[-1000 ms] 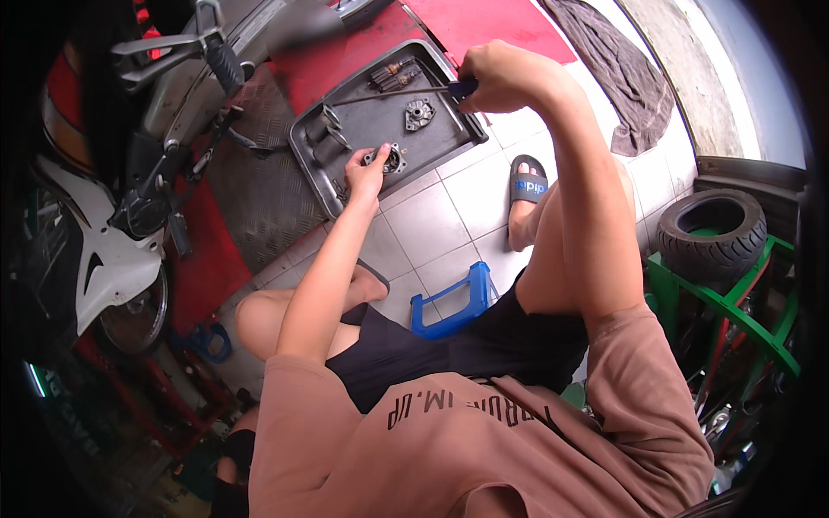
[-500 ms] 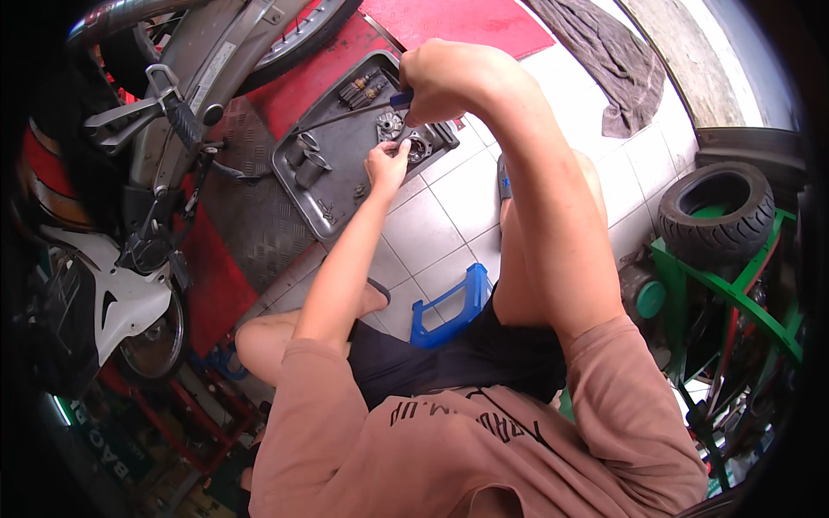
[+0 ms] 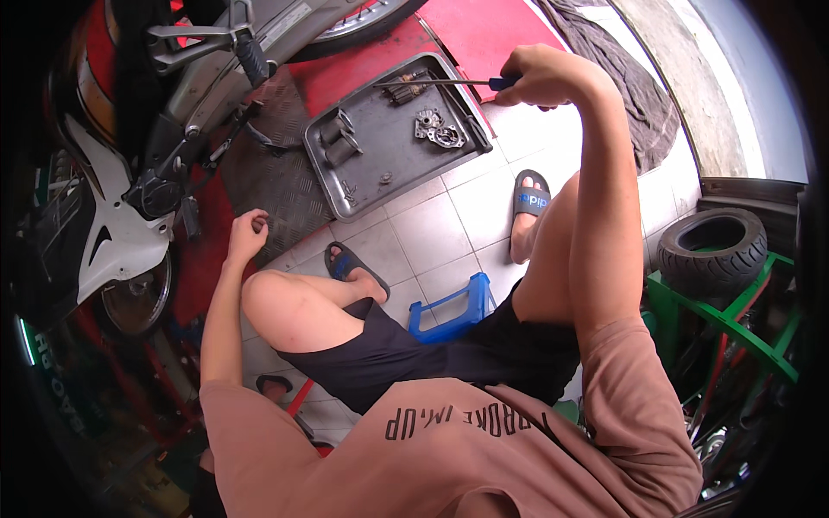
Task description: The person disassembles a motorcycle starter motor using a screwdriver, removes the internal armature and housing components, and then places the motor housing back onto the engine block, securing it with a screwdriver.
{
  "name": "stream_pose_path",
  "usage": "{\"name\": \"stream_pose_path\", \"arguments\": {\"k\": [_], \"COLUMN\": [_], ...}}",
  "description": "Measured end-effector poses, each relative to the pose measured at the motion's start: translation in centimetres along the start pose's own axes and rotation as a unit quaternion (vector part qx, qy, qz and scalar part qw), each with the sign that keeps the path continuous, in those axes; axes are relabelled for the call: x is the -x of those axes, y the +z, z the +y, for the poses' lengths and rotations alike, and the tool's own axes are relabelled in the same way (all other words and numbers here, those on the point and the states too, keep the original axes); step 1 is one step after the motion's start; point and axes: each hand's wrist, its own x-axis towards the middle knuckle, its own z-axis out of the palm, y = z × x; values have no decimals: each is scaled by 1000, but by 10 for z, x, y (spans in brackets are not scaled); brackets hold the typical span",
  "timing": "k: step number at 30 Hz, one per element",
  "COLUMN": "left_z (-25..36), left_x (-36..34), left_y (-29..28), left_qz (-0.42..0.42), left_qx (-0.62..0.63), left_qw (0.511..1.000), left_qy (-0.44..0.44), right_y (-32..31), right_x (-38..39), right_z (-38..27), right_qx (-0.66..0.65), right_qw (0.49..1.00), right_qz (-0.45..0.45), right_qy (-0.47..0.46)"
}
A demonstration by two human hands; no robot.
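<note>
My right hand (image 3: 537,76) is closed round the blue handle of a long screwdriver (image 3: 499,84). Its thin shaft reaches left over the far part of a grey metal tray (image 3: 367,200). Beneath the shaft lies a gear shaft (image 3: 404,88). Metal housing parts (image 3: 443,133) rest at the tray's right, and two metal cylinders (image 3: 342,148) stand toward its left. Small fasteners (image 3: 349,192) lie near the tray's front corner. My left hand (image 3: 247,236) hangs left of the tray, above my knee, with fingers curled; whatever they may hold is hidden.
A motorcycle (image 3: 186,112) stands along the left. Between my feet sits a blue plastic stool or frame (image 3: 453,318) on white tiles. To the right a tire (image 3: 712,250) lies on a green metal stand (image 3: 734,318). A dark cloth (image 3: 635,108) covers floor at the far right.
My left hand has left the housing part in the tray and swung back to the left. My right hand has moved right with the screwdriver, and the view has shifted.
</note>
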Motion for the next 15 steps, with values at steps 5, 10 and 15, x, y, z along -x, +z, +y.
{"name": "stream_pose_path", "arguments": {"k": [5, 10, 15], "left_z": [30, 39, 12], "left_x": [36, 96, 173], "left_y": [9, -65, -108], "left_qz": [1, 156, 225], "left_qx": [13, -39, -58], "left_qw": [996, 983, 973], "left_qy": [92, 94, 12], "right_y": [-3, -1, 8], "right_x": [13, 24, 22], "right_z": [7, 8, 11], "right_qx": [-1, 3, -10], "right_qw": [999, 1000, 999], "right_qz": [26, 21, 40], "right_qy": [19, 13, 2]}}
